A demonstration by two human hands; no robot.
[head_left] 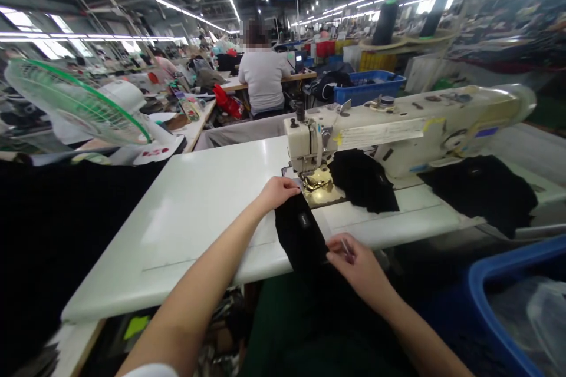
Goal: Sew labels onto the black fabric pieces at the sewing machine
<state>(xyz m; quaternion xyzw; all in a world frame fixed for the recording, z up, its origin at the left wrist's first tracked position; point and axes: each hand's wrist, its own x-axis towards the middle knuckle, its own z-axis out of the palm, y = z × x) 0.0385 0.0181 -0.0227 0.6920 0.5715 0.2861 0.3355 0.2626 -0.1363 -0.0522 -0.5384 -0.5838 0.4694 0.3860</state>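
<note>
A black fabric strip [300, 235] lies lengthwise on the near edge of the white sewing table [198, 206]. It bears a small label [303, 221]. Its far end reaches the presser foot [317, 184] and its near end hangs over the table edge.

The left hand [278, 191] rests knuckles up on the strip's far left corner, just beside the presser foot. Its fingers are together and bent down onto the cloth, and the tips are hidden, so I cannot tell whether they grip or only press. The right hand [354, 259] meets the strip's near right edge, with fingers [340, 245] drawn narrow and pinching the cloth. A thin pale sliver shows among them, too small to name.

Behind the needle, more black cloth [362, 179] lies under the arm of the cream sewing machine [398, 129]. Another dark heap [481, 188] lies to the right, and a blue bin [499, 283] stands at the near right. A green-rimmed fan [75, 100] stands at the left. A seated person [264, 79] works well beyond.
</note>
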